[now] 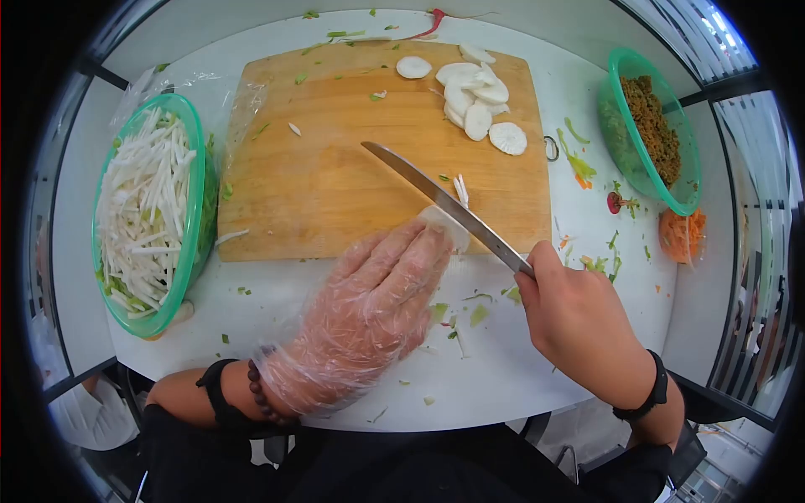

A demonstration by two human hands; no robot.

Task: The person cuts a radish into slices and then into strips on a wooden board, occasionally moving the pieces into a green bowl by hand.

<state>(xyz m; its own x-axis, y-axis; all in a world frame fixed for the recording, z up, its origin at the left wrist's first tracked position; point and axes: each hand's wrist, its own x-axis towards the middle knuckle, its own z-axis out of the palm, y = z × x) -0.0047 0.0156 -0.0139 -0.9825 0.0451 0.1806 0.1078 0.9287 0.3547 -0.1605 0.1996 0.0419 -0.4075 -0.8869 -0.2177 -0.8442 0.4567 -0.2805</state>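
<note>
My left hand [369,314], in a clear plastic glove, presses its bunched fingertips onto white radish slices [449,228] at the front edge of the wooden cutting board [335,184]. My right hand [579,314] is bare and closed round the handle of a long knife [453,205]. The blade slants to the upper left across the board, right beside the slices and the left fingertips. Just beyond the blade lie a few thin radish strips [461,191]. More round radish slices [474,88] sit in a loose pile at the board's far right.
A green basket [201,159] of white shreds stands on the left. At the right are a green basket [616,134] with brown crumbly food and a bag of orange shreds [681,235]. Vegetable scraps [579,163] litter the white table [277,310]. Low walls surround it.
</note>
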